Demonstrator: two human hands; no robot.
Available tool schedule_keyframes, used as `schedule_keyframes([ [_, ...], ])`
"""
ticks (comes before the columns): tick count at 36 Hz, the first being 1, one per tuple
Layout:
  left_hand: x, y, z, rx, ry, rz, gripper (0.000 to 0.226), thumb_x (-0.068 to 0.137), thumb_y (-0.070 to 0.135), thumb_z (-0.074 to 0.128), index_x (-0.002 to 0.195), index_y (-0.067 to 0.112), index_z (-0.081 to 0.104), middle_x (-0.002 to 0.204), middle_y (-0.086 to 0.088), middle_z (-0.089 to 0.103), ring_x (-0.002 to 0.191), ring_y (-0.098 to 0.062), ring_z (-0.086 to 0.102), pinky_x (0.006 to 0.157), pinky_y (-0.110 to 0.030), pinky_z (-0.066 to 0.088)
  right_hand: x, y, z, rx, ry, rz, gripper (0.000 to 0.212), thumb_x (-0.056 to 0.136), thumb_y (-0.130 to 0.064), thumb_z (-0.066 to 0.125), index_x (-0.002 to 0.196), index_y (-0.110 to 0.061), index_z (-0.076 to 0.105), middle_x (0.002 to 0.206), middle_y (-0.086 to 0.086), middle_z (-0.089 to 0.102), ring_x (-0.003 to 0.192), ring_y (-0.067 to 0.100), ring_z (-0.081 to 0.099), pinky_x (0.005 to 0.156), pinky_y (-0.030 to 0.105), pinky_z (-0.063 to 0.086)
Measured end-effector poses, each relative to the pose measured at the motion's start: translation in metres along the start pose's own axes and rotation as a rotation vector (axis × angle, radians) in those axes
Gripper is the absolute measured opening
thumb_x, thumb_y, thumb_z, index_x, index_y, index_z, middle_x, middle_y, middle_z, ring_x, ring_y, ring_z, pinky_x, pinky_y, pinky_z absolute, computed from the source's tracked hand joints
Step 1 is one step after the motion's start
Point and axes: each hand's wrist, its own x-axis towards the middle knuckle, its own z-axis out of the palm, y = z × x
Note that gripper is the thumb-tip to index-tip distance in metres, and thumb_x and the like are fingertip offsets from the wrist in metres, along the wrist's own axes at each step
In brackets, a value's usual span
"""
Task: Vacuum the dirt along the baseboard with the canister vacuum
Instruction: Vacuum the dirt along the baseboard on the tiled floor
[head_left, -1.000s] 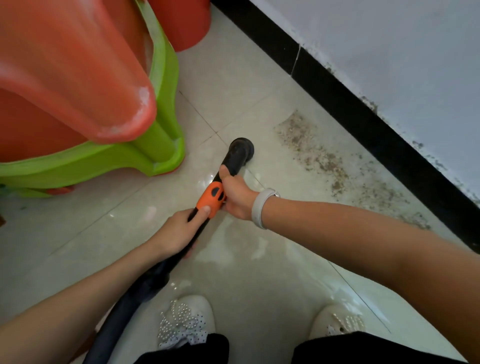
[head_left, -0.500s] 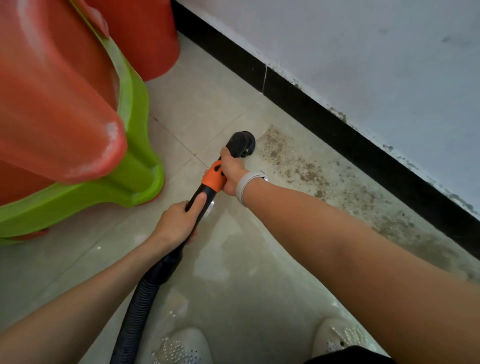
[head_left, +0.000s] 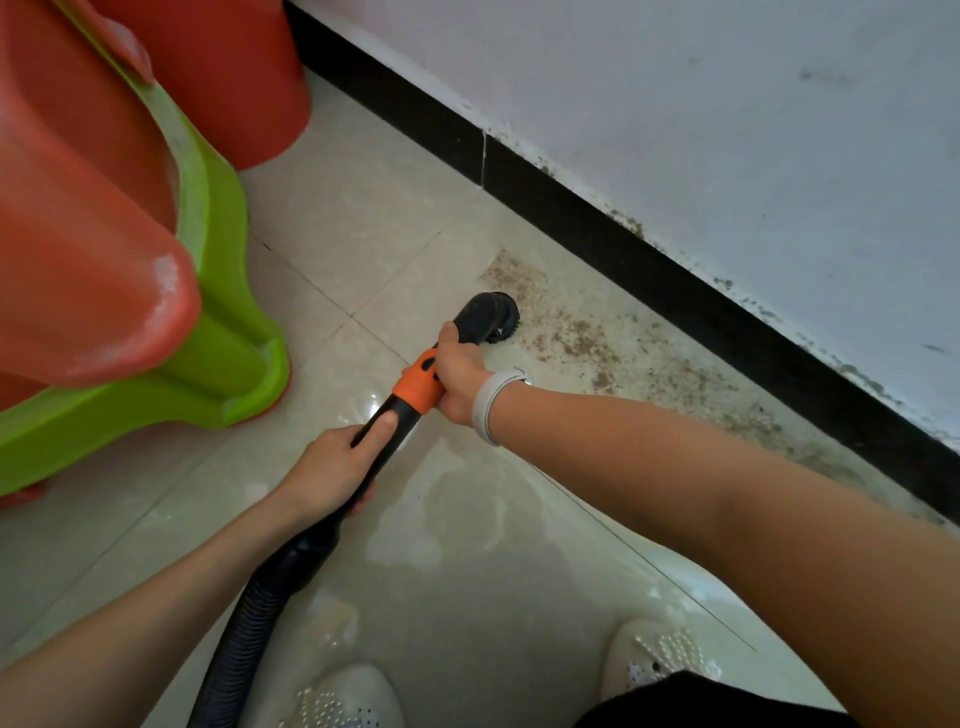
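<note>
You are gripping the vacuum wand with both hands. Your right hand (head_left: 460, 376) is wrapping its fingers around the wand just past the orange collar (head_left: 418, 387), thumb lying along the black neck toward the head. A pale wristband (head_left: 488, 402) is sitting on that wrist. Your left hand (head_left: 332, 467) is clasping the black tube (head_left: 384, 439) lower down, thumb pressing flat on top, fingers curling underneath.

The round black brush nozzle (head_left: 493, 317) is resting on the tile floor (head_left: 363, 228), bristles showing at its right edge. It is sitting at the near, left end of the dirt patch (head_left: 571, 338), touching the outer specks. The brown grit is running in a band to the right, beside the black baseboard (head_left: 597, 234); the nozzle is staying apart from the baseboard itself, with dirt lying between them. Above the baseboard, the white wall (head_left: 727, 130) is showing dark spotting along its lower edge.

The ribbed black hose (head_left: 244, 639) is trailing down from the tube toward the bottom of the frame, passing left of your white perforated shoes (head_left: 660, 654). A dull wet-looking mark (head_left: 457, 499) is lying on the tile just beyond your left hand.

At left, stacked red and green plastic stools (head_left: 208, 291) are standing on the floor, well apart from the nozzle. A red bucket (head_left: 234, 78) is sitting behind them, near the baseboard.
</note>
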Motion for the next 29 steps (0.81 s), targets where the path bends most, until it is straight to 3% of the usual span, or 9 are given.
schedule_keyframes([
  [5,-0.005,0.002,0.003,0.040,-0.034,0.009,0.050,0.099,0.050,0.039,0.070,0.010,0.047,0.042,-0.004,0.054,0.037,-0.017,0.048,0.042,-0.020,0.039,-0.005,0.003,-0.010,0.038,-0.007,0.023,0.039,0.101,-0.048,0.035,0.104,-0.010,0.043,0.110,0.018,0.062,0.104,0.034,0.063,0.093,0.049,0.052],
  [9,-0.008,0.003,0.008,0.015,-0.080,0.005,0.049,0.098,0.051,0.040,0.073,0.009,0.048,0.046,-0.006,0.055,0.039,-0.021,0.048,0.045,-0.023,0.041,0.000,0.015,-0.017,-0.014,0.033,0.012,0.054,0.094,-0.059,0.034,0.104,-0.009,0.051,0.108,0.019,0.066,0.098,0.034,0.066,0.090,0.050,0.054],
  [12,-0.011,0.003,0.014,0.024,-0.099,0.008,0.048,0.098,0.050,0.041,0.073,0.009,0.047,0.046,-0.005,0.055,0.039,-0.020,0.048,0.044,-0.023,0.040,-0.004,0.019,-0.026,0.001,0.044,0.026,0.056,0.096,-0.057,0.034,0.117,-0.007,0.049,0.112,0.019,0.065,0.100,0.034,0.065,0.092,0.050,0.053],
  [15,-0.015,0.003,0.018,0.033,-0.119,0.003,0.047,0.098,0.049,0.042,0.073,0.010,0.046,0.046,-0.005,0.054,0.039,-0.019,0.047,0.044,-0.023,0.039,-0.012,0.023,-0.035,0.053,0.045,0.027,0.044,0.099,-0.053,0.034,0.112,-0.013,0.045,0.114,0.017,0.063,0.102,0.033,0.064,0.093,0.049,0.053],
  [20,-0.017,0.003,0.023,0.035,-0.174,-0.002,0.047,0.098,0.050,0.042,0.073,0.010,0.046,0.045,-0.004,0.053,0.040,-0.021,0.046,0.046,-0.023,0.039,-0.004,0.040,-0.043,0.061,0.140,0.024,0.063,0.091,-0.062,0.034,0.119,-0.008,0.050,0.112,0.016,0.063,0.100,0.034,0.064,0.093,0.048,0.052],
  [29,-0.016,0.014,0.034,0.029,-0.260,-0.001,0.048,0.097,0.052,0.041,0.074,0.010,0.045,0.048,-0.005,0.053,0.042,-0.022,0.047,0.047,-0.026,0.040,0.001,0.042,-0.067,0.034,0.265,0.042,0.059,0.095,-0.059,0.031,0.118,-0.008,0.051,0.113,0.015,0.061,0.103,0.034,0.062,0.095,0.050,0.049],
])
